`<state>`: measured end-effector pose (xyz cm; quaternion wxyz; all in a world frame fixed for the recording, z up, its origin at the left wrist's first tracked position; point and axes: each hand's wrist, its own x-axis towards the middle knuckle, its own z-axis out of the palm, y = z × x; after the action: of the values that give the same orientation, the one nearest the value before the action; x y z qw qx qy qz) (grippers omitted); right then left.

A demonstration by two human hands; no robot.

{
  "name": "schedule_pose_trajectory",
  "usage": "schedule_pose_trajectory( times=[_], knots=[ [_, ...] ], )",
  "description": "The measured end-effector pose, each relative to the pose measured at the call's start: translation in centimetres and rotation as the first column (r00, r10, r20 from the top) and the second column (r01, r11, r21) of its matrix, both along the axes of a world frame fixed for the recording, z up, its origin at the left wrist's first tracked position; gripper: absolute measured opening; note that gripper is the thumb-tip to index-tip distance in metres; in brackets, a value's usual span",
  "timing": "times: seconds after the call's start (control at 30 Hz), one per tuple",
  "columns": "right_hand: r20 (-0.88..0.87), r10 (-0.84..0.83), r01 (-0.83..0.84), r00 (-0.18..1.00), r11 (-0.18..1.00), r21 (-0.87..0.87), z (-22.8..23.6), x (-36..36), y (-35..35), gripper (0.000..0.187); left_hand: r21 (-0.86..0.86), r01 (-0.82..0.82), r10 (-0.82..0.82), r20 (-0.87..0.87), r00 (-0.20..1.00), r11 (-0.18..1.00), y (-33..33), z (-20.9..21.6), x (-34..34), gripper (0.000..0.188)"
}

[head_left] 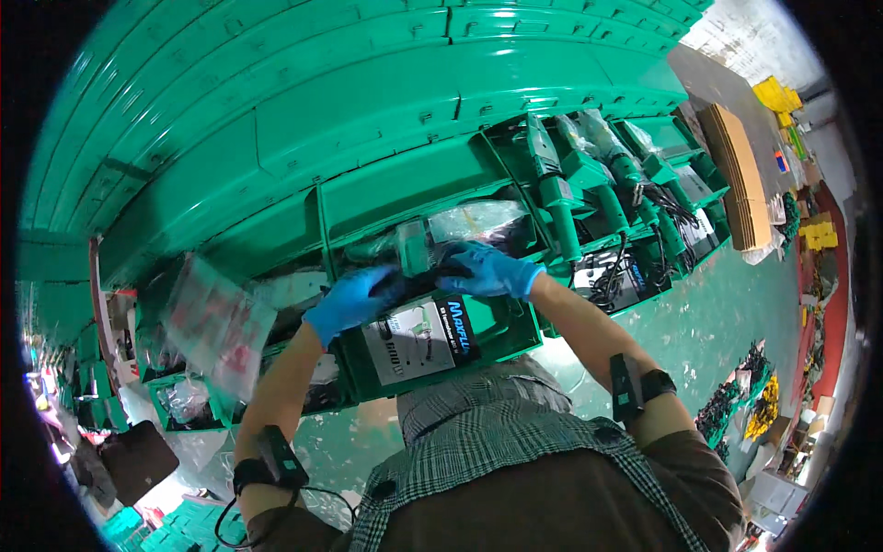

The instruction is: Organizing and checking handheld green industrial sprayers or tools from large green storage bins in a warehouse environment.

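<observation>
Inside an open green case point(478, 336), left hand point(349, 302) and right hand point(492, 270) in blue gloves, fingers wrapped around a bagged green tool point(418, 244), more open cases point(644, 221) close beside, bare floor point(708, 322) to the right.

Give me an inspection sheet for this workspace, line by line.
Surface: green floor, mostly bare near the cases.
Job's things: open green case holding a bagged green tool and a printed leaflet.
Clutter: row of open green cases with tools; loose plastic bag; cardboard stack.
Grippers: left hand and right hand, blue-gloved, both on the bagged tool.
Cables: black cord coiled in the neighbouring case.
Surroundings: stacked closed green cases; yellow and green parts on the floor.
</observation>
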<state>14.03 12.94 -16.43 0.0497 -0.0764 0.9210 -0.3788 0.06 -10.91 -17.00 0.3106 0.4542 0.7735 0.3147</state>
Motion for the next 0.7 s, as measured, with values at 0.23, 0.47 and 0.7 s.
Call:
schedule_pose_trajectory(
  times=[0.23, 0.47, 0.7],
  knots=[
    [-0.248, 0.144, -0.022, 0.958, 0.899, 0.438, -2.4, 1.6, -1.0, 0.026, -0.376, 0.092, -0.256, -0.413, 0.874, 0.922, 2.8, -3.4, -1.2, 0.023],
    [-0.042, -0.536, 0.537, 0.843, 0.843, 0.017, 2.9, 1.3, 0.7, 0.03, 0.377, -0.662, 0.76, -0.256, 0.597, 0.647, -8.7, -1.5, -1.6, 0.026],
    [0.311, -0.668, 0.655, 0.676, 0.352, -0.669, 2.7, 2.6, -1.9, 0.037, -0.244, -0.921, 0.741, -0.548, 0.388, 0.302, -22.3, 4.3, -4.3, 0.024]
  ],
)
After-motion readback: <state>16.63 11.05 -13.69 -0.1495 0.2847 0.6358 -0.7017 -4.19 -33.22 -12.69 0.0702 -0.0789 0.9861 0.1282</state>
